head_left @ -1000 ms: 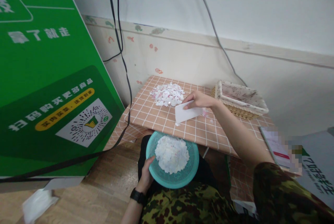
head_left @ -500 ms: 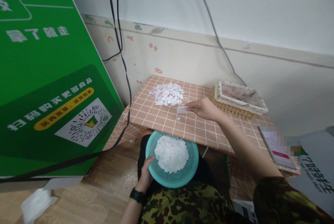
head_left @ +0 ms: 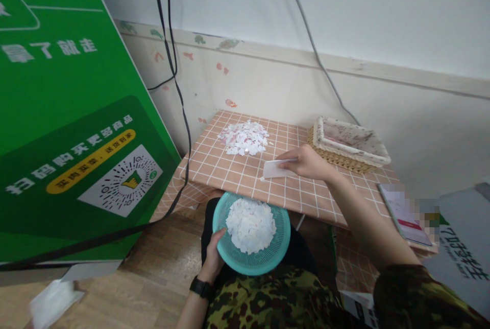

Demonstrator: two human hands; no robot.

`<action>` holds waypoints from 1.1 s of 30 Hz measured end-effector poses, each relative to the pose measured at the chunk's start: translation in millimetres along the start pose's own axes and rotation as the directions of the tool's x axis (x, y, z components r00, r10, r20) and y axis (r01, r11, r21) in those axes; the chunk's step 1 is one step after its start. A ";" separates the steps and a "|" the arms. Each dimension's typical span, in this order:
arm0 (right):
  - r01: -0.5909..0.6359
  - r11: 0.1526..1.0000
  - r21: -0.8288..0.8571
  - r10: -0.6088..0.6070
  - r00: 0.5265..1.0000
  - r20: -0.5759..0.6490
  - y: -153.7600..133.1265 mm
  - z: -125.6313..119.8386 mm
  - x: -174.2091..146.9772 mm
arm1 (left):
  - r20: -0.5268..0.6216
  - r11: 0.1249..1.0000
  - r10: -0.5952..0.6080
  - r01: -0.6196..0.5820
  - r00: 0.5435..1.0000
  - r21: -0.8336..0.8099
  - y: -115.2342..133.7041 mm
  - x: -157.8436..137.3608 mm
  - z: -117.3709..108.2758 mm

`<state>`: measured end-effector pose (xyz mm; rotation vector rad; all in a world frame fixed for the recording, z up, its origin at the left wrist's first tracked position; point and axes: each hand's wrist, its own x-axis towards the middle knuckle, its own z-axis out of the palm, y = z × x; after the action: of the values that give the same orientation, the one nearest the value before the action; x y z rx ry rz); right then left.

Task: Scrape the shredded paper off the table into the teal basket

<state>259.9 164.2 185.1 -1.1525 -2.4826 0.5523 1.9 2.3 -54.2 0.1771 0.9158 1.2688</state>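
Observation:
My left hand [head_left: 215, 251] grips the left rim of a round teal plastic basket [head_left: 282, 250] that rests on my lap, just below the table edge. Inside it lies a heap of small white paper pieces [head_left: 250, 227]. Over the table, my right hand [head_left: 308, 161] is closed on a flat white card [head_left: 274, 169], held with its lower edge close to the cloth. A tiny white piece [head_left: 262, 179] shows by the card's lower left corner. Farther back on the table is a loose pile of white and pinkish paper pieces [head_left: 244, 137].
The table [head_left: 214, 165] has a brown checked cloth. A wicker basket with a cloth lining [head_left: 344, 158] stands at the back right, and a phone [head_left: 405, 216] lies near the right edge. A black strap [head_left: 186, 130] hangs beside the green panel [head_left: 76, 114] on the left.
My right hand has drawn the card toward the table's front edge, and the small white piece now lies nearer that edge. My left hand still holds the teal basket.

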 end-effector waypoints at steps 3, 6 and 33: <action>-0.010 0.999 -0.041 0.011 1.000 0.020 -0.9 1.7 0.6 | -0.028 1.000 0.004 -0.004 1.000 0.013 0.6 -0.6 1.2; -0.024 0.996 -0.092 0.025 1.000 0.015 -1.2 3.9 1.3 | -0.036 1.000 0.005 -0.005 0.999 0.012 1.2 -0.9 2.2; -0.031 0.962 -0.270 -0.011 0.988 -0.155 -5.8 28.5 -28.6 | -0.040 1.000 0.013 -0.012 0.999 0.016 0.5 -0.6 2.8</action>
<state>260.4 132.8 159.1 -1.2550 -2.4709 0.1181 3.5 3.0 -51.8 0.1707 0.9602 1.2806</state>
